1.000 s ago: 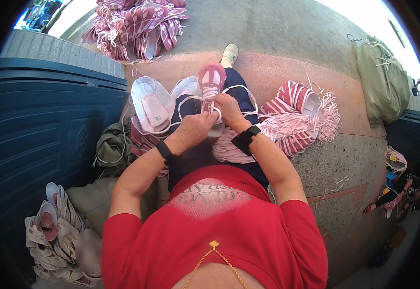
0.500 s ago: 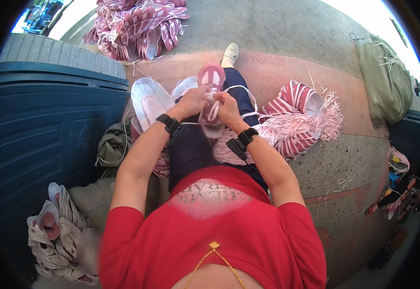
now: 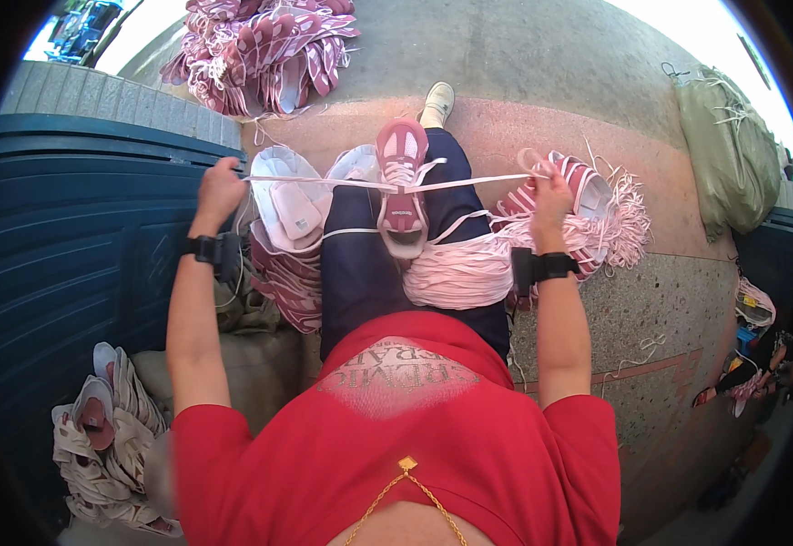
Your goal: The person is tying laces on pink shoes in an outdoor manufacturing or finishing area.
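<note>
A pink and white shoe upper [image 3: 403, 196] rests on my lap, toe pointing away, partly laced. From its eyelets a pale shoelace [image 3: 478, 180] stretches out tight to both sides. My left hand [image 3: 221, 194] is closed on one end, out by the blue panel. Off to the right, my right hand [image 3: 551, 197] pinches the other end, with a loop of lace standing above the fingers. A thick bundle of pale pink laces [image 3: 460, 273] lies across my right thigh. White-lined shoe uppers [image 3: 289, 205] are stacked beside my left leg.
More laced pink uppers [image 3: 583, 196] lie to the right. A large heap of pink uppers [image 3: 264, 45] sits on the floor ahead. A blue panel [image 3: 96, 246] bounds the left side, with beige uppers [image 3: 110, 446] below it. A green sack [image 3: 724, 150] stands far right.
Both hands have moved from close together over the shoe upper out to opposite sides. The shoelace between them has been drawn out straight and tight.
</note>
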A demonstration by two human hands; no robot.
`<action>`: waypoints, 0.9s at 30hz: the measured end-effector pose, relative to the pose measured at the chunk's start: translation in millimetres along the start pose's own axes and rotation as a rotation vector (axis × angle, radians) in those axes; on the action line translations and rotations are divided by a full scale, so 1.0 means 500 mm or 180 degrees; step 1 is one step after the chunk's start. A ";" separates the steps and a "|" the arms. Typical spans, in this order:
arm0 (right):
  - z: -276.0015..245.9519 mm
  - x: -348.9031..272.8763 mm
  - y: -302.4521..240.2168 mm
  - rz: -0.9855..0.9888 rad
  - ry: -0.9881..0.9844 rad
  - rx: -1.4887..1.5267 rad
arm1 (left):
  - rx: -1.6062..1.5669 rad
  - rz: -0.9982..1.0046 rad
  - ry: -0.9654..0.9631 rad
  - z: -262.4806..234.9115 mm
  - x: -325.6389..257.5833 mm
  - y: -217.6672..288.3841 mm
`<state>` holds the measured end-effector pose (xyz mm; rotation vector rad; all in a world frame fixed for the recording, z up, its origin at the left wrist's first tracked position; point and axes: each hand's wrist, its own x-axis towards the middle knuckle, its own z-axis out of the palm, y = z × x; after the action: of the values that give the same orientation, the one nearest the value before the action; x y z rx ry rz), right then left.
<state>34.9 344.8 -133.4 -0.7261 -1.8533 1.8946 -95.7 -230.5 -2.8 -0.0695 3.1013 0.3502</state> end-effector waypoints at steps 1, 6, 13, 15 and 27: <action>-0.113 0.027 0.004 0.0235 0.0560 0.0354 | 0.0180 -0.0440 0.0131 -0.057 -0.009 -0.092; -0.583 0.030 0.136 0.2209 0.1500 0.0556 | 0.1409 -0.1359 0.0026 -0.236 -0.127 -0.443; -0.400 0.071 0.156 0.1155 0.2368 -0.1071 | 0.0454 -0.0894 -0.0595 -0.104 -0.111 -0.383; -0.216 0.065 0.085 0.0218 0.1172 -0.0951 | -0.0370 -0.0361 -0.0544 -0.044 -0.060 -0.257; 0.255 -0.159 -0.111 -0.1862 -0.2845 -0.3192 | -0.0107 0.1548 -0.1652 0.210 -0.090 0.364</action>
<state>15.7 198.0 -72.0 0.5574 -3.1101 0.8292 -57.6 -28.1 -63.6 0.6695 2.5582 0.3555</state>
